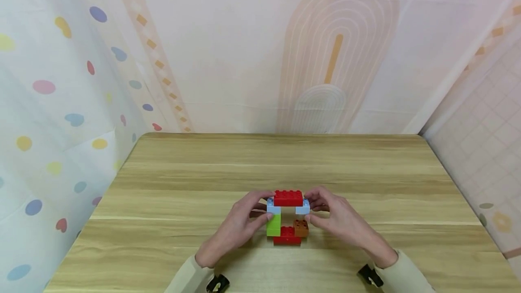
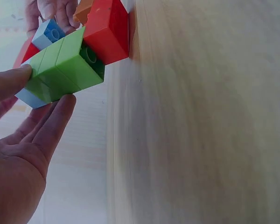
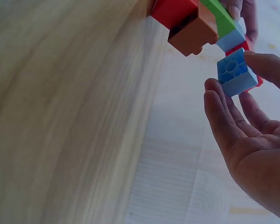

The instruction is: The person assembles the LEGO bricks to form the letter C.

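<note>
A frame of toy building bricks stands in front of me. Its base is a red brick (image 1: 286, 240), with stacked green bricks (image 1: 274, 226) on the left and a brown brick (image 1: 300, 228) on the right. Over the green stack sits a light blue brick (image 1: 273, 207), and a second red brick (image 1: 288, 199) spans the top. My left hand (image 1: 238, 223) grips the left column between thumb and fingers. My right hand (image 1: 342, 216) pinches another light blue brick (image 3: 235, 74) under the top red brick's right end. A gap separates that blue brick from the brown one.
The wooden table (image 1: 163, 184) reaches back to a patterned curtain (image 1: 228, 58). More patterned cloth hangs at the left and right sides. A black strap piece (image 1: 218, 283) shows near the left cuff, and a black clip (image 1: 370, 276) near the right cuff.
</note>
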`<action>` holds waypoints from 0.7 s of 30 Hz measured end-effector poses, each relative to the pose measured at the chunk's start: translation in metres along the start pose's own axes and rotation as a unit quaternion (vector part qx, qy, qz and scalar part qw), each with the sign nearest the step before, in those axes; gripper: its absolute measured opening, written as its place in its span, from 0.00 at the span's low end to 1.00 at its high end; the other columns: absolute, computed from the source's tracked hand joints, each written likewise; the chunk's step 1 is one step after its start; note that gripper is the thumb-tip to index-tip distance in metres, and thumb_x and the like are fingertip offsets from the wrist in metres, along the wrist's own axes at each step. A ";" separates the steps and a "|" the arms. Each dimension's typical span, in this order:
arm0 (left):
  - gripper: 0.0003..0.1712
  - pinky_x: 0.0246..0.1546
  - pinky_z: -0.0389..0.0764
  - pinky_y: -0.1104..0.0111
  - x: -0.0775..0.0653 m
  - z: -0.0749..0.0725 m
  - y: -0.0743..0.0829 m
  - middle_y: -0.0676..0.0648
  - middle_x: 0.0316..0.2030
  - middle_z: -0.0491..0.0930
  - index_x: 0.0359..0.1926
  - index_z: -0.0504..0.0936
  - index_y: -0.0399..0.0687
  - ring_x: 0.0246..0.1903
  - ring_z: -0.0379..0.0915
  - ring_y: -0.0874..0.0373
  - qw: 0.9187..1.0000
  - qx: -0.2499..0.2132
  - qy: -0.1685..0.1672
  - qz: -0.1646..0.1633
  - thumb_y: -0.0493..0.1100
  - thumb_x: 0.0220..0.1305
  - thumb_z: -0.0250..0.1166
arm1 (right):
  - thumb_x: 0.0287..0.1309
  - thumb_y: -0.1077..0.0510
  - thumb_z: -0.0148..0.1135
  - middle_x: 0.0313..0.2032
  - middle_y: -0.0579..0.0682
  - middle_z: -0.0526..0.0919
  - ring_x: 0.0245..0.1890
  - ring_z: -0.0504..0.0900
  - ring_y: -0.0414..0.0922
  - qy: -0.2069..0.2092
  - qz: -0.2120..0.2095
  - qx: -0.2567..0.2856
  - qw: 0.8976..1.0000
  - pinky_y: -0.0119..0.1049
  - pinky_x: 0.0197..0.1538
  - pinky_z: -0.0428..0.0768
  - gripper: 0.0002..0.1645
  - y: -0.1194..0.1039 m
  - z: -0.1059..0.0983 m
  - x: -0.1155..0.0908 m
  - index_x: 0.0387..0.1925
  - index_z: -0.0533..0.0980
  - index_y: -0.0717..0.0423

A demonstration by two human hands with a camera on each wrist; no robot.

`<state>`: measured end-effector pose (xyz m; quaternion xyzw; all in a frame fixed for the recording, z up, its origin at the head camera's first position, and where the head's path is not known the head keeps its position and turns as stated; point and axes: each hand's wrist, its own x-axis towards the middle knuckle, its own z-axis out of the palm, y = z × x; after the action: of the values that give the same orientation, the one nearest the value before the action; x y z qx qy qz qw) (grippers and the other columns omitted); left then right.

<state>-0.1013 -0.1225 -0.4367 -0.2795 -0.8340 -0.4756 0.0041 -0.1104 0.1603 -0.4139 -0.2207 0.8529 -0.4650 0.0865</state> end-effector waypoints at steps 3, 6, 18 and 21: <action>0.29 0.52 0.85 0.66 0.002 0.000 0.000 0.43 0.60 0.78 0.69 0.72 0.44 0.52 0.83 0.49 1.000 -0.005 -0.002 -0.007 0.34 0.69 0.68 | 0.64 0.59 0.71 0.48 0.48 0.84 0.49 0.84 0.46 0.001 0.005 -0.011 1.000 0.41 0.55 0.85 0.20 0.001 0.000 0.001 0.56 0.77 0.56; 0.29 0.52 0.86 0.65 0.005 -0.001 -0.001 0.42 0.59 0.79 0.69 0.73 0.43 0.51 0.83 0.49 1.000 -0.003 -0.004 -0.018 0.34 0.69 0.68 | 0.64 0.61 0.71 0.48 0.48 0.85 0.48 0.85 0.46 0.003 0.008 -0.021 1.000 0.40 0.54 0.85 0.19 0.003 0.000 0.004 0.55 0.78 0.57; 0.26 0.53 0.86 0.61 0.016 -0.004 -0.004 0.40 0.58 0.81 0.69 0.74 0.44 0.51 0.84 0.49 0.996 -0.007 -0.029 -0.082 0.36 0.72 0.66 | 0.64 0.65 0.70 0.49 0.54 0.85 0.45 0.88 0.48 -0.010 0.007 -0.042 0.999 0.39 0.48 0.88 0.15 0.007 -0.003 0.014 0.52 0.81 0.59; 0.26 0.53 0.86 0.60 0.020 -0.005 -0.004 0.41 0.58 0.81 0.69 0.75 0.44 0.51 0.84 0.49 0.995 0.002 -0.035 -0.096 0.36 0.72 0.66 | 0.64 0.64 0.70 0.49 0.52 0.86 0.45 0.87 0.47 -0.012 0.012 -0.061 0.998 0.38 0.47 0.88 0.14 0.008 -0.003 0.016 0.51 0.81 0.58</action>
<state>-0.1208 -0.1187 -0.4318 -0.2146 -0.8578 -0.4618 -0.0704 -0.1283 0.1587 -0.4181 -0.2209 0.8813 -0.4083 0.0885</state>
